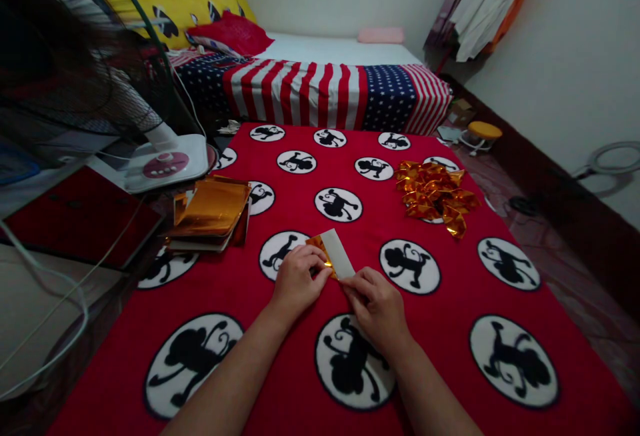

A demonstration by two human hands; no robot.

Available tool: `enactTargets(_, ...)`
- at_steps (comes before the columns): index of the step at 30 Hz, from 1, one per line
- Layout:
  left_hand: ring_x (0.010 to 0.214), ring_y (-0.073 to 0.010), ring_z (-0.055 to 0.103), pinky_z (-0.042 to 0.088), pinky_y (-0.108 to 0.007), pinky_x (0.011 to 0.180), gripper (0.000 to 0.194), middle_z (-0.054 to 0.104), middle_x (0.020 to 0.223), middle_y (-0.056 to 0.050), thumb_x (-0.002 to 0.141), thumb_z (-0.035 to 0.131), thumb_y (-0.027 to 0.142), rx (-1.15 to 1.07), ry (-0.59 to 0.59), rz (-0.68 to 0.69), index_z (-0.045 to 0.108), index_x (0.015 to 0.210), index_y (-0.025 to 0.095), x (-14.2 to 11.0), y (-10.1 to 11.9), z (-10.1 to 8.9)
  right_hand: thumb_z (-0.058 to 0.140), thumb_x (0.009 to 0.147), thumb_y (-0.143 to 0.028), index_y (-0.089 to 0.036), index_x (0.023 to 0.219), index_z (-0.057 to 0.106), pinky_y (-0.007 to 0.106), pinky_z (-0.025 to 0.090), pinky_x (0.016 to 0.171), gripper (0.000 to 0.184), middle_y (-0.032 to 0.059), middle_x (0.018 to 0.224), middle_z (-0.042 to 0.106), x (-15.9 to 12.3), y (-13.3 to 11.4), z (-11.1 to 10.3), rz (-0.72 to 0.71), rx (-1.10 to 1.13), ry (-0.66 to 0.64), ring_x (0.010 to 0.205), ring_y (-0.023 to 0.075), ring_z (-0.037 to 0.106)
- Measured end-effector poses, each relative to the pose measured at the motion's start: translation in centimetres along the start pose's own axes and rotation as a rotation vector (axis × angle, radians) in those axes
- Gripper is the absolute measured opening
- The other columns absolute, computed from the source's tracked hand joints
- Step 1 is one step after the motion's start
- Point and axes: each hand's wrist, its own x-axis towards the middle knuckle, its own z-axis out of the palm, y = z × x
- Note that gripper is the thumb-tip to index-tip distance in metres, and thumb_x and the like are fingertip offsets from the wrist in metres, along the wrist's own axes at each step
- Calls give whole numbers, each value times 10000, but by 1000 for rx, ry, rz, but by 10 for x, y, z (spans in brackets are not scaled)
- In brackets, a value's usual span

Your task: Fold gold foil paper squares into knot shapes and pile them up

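Note:
A sheet of gold foil paper (338, 253), partly folded over with its pale back showing, lies on the red cloth in front of me. My left hand (303, 274) grips its left, gold side, thumb and fingers pinched together. At the lower right corner, my right hand (376, 304) pinches the paper's edge between thumb and forefinger. Left of my hands sits a stack of gold foil sheets (213, 208), loosely piled. Farther off to the right lies a heap of folded gold foil pieces (434, 191).
The red cloth (225, 303) with monkey prints covers the table. An electric fan (167, 163) and a dark red panel (75, 213) stand at the left, with cables hanging there. A bed (310, 93) is beyond the table; a yellow-topped stool (484, 131) is at the right.

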Motion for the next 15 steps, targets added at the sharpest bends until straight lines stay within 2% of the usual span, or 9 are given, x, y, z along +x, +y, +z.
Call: enactTargets(15,859,-190,592,461,-371,817,182,664,850,-26,750,690,127,38,21,-33,591,607,181,-1,3,3,522,931,-251,-233,947,704,255,383,671,184,30,790,569,1,0,0,0,-6,9,776,163,543)
